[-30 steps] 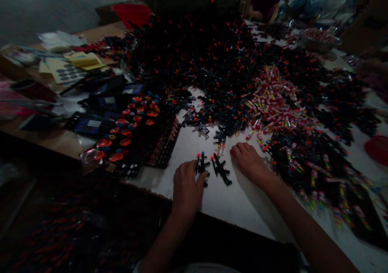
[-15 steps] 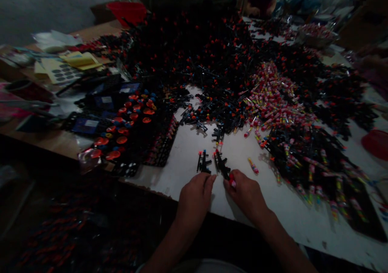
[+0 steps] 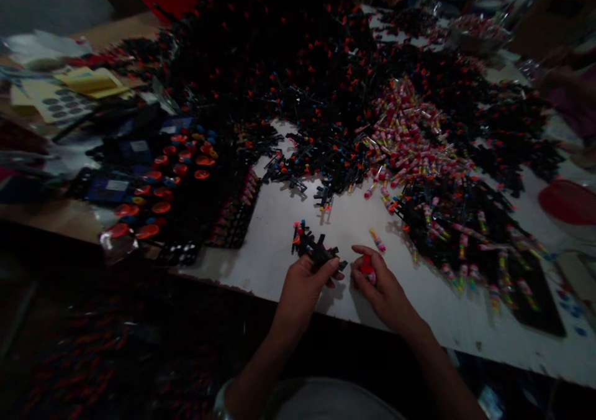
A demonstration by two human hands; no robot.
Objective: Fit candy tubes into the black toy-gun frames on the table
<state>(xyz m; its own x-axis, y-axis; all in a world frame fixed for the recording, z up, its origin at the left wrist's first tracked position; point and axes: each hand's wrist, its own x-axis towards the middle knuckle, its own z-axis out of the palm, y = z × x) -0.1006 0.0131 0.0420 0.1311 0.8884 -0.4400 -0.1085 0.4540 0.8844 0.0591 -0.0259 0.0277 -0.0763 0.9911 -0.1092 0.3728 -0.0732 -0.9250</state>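
Note:
My left hand (image 3: 302,289) grips a small bunch of black toy guns (image 3: 313,248) with red and blue tips, lifted just off the white tabletop (image 3: 288,221). Close to its right, my right hand (image 3: 379,286) pinches a small red and pink candy tube (image 3: 367,269). One loose candy tube (image 3: 377,240) lies on the table just beyond my right hand. Both hands are near the table's front edge.
A huge heap of black toy guns (image 3: 302,78) fills the middle and back. A pile of pink candy tubes (image 3: 410,140) lies to the right. Packed cards with red discs (image 3: 172,178) sit at left, papers (image 3: 84,84) behind them, a red basket (image 3: 570,201) far right.
My left hand has gathered the two pairs of toy guns off the table and lifted them. My right hand pulled back from the candy pile with one tube in it.

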